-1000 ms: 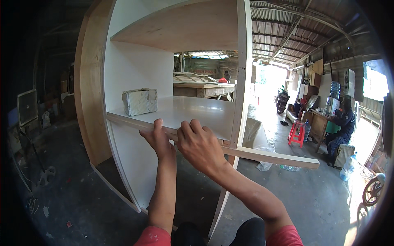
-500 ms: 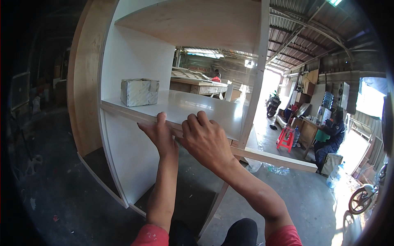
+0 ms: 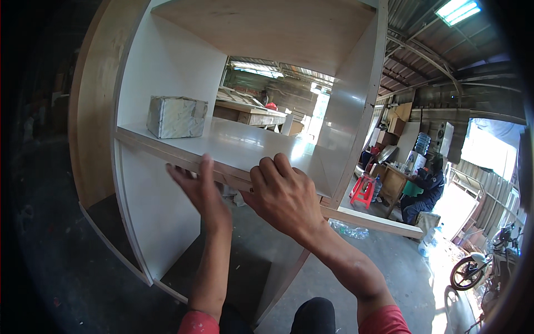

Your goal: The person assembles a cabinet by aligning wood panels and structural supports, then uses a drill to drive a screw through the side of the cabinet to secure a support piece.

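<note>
A white shelf board with a bare wood front edge spans a tall open cabinet. My right hand is closed at that edge, its fingers curled around a pale wooden strip. The strip juts out to the right past the cabinet's side panel; its left part is partly hidden by my hands. My left hand is just below the front edge, thumb up and fingers spread, slightly blurred. Whether its thumb touches the wood, I cannot tell. A block wrapped in worn, whitish covering sits on the shelf's left part.
Above is another shelf; the cabinet's right side panel stands beside my right hand. Farther right are a red stool, a seated person at a wooden table, and a motorbike. Plastic wrap lies on the floor.
My left hand has slid a little left and its fingers have spread apart from the edge. My right hand keeps its grip. The whole view has shifted somewhat rightward.
</note>
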Demonstrator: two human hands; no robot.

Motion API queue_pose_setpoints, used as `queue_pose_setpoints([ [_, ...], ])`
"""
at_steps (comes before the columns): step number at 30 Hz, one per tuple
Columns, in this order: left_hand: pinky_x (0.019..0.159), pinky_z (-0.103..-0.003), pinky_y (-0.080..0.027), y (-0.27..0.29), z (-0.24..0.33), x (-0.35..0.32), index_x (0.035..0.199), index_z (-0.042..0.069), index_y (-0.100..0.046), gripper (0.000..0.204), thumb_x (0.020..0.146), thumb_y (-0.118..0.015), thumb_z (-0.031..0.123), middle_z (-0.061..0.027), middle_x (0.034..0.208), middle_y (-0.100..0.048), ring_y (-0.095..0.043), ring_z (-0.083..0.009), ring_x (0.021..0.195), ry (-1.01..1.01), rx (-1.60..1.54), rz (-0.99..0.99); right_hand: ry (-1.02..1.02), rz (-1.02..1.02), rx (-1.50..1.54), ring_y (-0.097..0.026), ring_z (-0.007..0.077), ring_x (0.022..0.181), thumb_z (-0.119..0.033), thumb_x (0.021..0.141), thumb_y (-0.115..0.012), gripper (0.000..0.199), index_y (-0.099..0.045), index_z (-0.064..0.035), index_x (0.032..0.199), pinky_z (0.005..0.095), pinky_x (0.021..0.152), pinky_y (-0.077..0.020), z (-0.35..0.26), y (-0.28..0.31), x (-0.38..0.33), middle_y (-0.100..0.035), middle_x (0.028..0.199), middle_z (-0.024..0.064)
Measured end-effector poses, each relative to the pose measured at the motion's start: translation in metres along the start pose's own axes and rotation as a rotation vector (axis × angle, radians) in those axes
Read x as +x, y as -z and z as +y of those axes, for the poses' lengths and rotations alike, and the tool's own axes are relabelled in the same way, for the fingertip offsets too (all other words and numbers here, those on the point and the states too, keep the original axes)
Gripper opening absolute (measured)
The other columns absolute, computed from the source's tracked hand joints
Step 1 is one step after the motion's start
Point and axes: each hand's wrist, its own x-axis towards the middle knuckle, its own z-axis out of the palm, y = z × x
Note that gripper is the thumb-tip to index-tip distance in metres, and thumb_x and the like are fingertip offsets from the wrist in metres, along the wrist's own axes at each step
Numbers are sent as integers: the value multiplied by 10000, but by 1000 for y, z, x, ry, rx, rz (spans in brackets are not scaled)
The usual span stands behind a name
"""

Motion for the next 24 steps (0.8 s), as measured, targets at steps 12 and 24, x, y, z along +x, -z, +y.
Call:
queue_pose_setpoints([
  [12, 1189, -527, -251, 27, 72, 24, 1374, 101, -546, 716, 691, -722, -21, -101, 1396, -536, -461, -277, 1362, -785, 1232, -1075, -35, -10, -35, -567, 181, 841, -278, 704, -813, 325, -617, -71, 858, 291, 601, -537, 0, -1, -3, -514, 859, 29],
  [24, 876, -398, -556, 5, 41, 58, 1036, 71, -716, 385, 660, -728, -11, -95, 1009, -749, -720, -261, 985, -939, 1082, -1157, 26, -16, -30, -554, 167, 901, -231, 778, -694, 198, -619, -60, 843, 260, 603, -524, -3, 1, 0, -536, 869, 39],
])
